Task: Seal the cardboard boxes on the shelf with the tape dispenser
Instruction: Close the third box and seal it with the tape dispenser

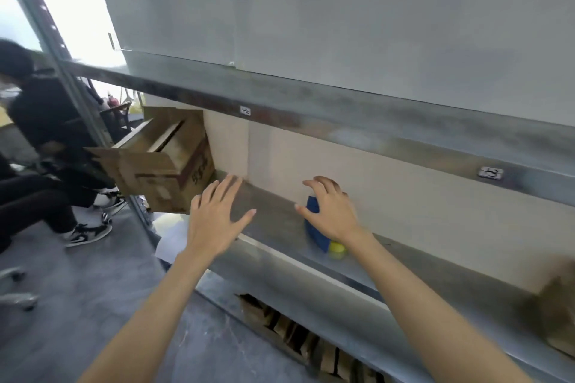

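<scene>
Over the grey metal shelf (435, 267), fingers (322, 184) of the right hand (334, 214) arched apart above the blue-and-yellow plastic tape dispenser (314, 228), contact unclear. Left hand (214, 221) flat, fingers spread, gripping nothing, near the open brown cardboard box (165, 165) at far left.
</scene>
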`<state>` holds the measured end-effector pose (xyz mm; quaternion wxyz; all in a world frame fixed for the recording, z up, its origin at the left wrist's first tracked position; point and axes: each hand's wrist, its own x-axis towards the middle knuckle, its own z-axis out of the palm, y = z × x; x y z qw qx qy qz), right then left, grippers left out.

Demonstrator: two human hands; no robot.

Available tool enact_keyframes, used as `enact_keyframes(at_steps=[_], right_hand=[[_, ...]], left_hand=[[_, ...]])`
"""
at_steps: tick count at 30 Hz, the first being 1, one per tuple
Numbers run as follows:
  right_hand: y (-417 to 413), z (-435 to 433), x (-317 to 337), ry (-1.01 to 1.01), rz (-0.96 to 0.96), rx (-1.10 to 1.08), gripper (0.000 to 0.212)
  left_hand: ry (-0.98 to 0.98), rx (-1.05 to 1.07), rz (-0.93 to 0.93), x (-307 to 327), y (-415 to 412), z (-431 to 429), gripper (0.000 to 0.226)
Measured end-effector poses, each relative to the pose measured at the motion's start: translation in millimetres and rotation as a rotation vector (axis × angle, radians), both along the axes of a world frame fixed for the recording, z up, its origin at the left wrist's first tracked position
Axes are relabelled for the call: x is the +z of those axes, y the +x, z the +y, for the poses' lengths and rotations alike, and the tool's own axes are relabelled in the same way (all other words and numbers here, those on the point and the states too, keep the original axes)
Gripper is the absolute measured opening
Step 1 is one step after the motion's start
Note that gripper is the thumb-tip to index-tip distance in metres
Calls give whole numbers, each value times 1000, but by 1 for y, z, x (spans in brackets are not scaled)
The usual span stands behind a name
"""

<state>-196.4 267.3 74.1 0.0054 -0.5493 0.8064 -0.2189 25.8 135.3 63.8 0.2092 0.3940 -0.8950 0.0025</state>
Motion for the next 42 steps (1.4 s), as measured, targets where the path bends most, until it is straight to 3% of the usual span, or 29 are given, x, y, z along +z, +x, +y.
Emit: enact_keyframes(at_steps=[12,21,29,34,42], right_hand=[[62,-148,8,-64,-28,237,60],[75,-274,7,-95,-47,337,59],[90,-352,7,-93,-113,488,57],[101,-382,2,-44,-65,549,58],[115,-393,0,-3,-8,477,52]], left_hand=[[29,128,138,-5,66,-129,73],[41,210,103,-10,87,-221,74],[83,143,143,-16,100,-264,78],[131,108,151,-15,103,-278,69],[172,-7,290,-18,113,-297,40]])
